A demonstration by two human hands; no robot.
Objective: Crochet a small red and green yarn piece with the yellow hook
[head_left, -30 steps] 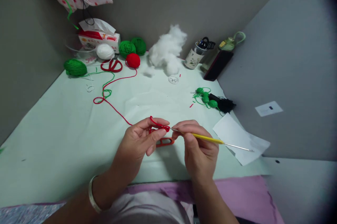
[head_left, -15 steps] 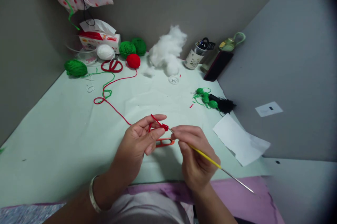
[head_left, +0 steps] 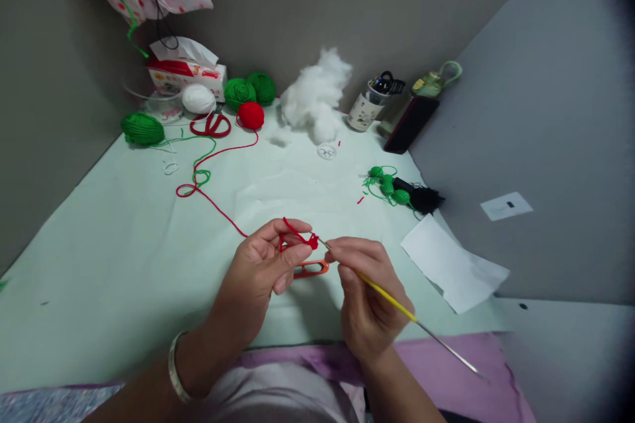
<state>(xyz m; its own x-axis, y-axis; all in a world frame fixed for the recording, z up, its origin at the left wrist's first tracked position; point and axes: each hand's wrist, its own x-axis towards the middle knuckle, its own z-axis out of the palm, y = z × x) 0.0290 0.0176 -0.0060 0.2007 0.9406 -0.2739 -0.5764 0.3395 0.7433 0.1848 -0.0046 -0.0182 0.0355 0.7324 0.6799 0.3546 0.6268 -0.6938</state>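
My left hand (head_left: pixel 260 271) pinches a small piece of red crochet work (head_left: pixel 306 240) between thumb and fingers, with red yarn looped over the forefinger. That red strand (head_left: pixel 218 210) trails across the table to a red yarn ball (head_left: pixel 251 114) at the back. My right hand (head_left: pixel 364 290) grips a yellow-handled crochet hook (head_left: pixel 391 300); its metal tip meets the red work and its tail points down and right. Under my hands lies an orange yarn snip (head_left: pixel 310 269).
The pale green table (head_left: pixel 99 257) carries green yarn balls (head_left: pixel 141 128), a white ball (head_left: pixel 198 98), red scissors (head_left: pixel 211 124), a tissue box (head_left: pixel 186 72), white stuffing (head_left: pixel 317 95), a cup of tools (head_left: pixel 370 105), small green crochet pieces (head_left: pixel 389 186) and white paper (head_left: pixel 451 264).
My right hand turned the hook from lying nearly level to slanting down and right, then held it there. My left hand and the red work barely shifted.
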